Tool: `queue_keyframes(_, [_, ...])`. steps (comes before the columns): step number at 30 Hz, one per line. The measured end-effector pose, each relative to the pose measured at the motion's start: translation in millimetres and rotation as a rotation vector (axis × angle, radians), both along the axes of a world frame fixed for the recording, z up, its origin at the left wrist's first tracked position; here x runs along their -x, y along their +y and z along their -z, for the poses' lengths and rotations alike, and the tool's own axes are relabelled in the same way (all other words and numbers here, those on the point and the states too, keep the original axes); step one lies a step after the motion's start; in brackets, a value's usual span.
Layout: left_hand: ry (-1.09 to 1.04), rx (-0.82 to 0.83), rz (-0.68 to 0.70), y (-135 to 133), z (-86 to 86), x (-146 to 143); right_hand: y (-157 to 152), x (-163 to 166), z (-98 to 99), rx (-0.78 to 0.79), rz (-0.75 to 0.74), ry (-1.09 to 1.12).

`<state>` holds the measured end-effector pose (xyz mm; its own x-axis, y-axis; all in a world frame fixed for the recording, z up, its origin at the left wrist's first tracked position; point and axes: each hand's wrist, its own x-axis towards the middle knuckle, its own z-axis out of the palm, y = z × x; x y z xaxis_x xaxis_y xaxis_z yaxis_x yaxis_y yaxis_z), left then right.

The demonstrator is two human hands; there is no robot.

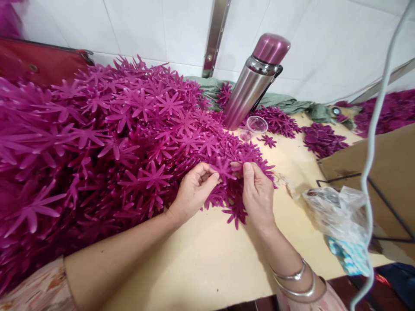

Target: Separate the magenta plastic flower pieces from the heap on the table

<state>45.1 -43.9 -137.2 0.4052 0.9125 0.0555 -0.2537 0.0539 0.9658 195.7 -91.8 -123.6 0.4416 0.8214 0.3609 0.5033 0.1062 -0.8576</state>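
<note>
The purple star-shaped flower pieces (170, 104) look like smooth, faintly glossy plastic. The silver-and-purple cylindrical flask (248, 88) has a satiny metal body and shiny cap (271, 48). The clear round cup (254, 128) looks like glossy plastic, the grey-green sheet (285, 102) matt cloth, the brown box (379, 155) matt cardboard.

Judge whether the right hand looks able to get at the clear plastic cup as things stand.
Probably yes: the cup stands beyond the right hand, with only low purple flower pieces and tabletop between; the flask beside it seems to leave the way free.
</note>
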Motion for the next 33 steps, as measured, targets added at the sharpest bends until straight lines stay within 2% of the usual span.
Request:
queue_keyframes(4, [-0.060, 0.090, -0.026, 2.6, 1.0, -0.4, 2.3, -4.8, -1.8, -0.038, 0.090, 0.072])
queue_keyframes(12, [-0.114, 0.070, -0.004, 2.4, 1.9, -1.6, 1.2, -4.1, -2.7, -0.175, 0.115, -0.182])
queue_keyframes(14, [-0.108, 0.038, 0.023, 1.4, 3.5, -1.9, -0.1, -3.0, -4.1, -0.172, 0.072, -0.209])
queue_keyframes(16, [-0.080, -0.015, 0.074, 0.4, 6.4, -2.0, -0.4, -1.6, -3.5, -0.135, -0.044, -0.206])
queue_keyframes(18, [-0.052, -0.068, 0.093, -0.4, 10.0, -2.1, 0.5, -0.1, -0.2, -0.083, -0.164, -0.127])
queue_keyframes(20, [-0.041, -0.102, 0.049, -0.9, 13.0, -2.3, 1.9, 1.2, 4.5, -0.044, -0.222, 0.016])
queue_keyframes(23, [-0.039, -0.110, -0.020, -1.5, 13.9, -2.4, 2.9, 2.0, 9.2, -0.005, -0.209, 0.181])
queue_keyframes(33, [-0.021, -0.152, 0.034, -4.3, 5.0, -0.7, 0.0, 4.3, 6.9, 0.079, -0.262, 0.395])
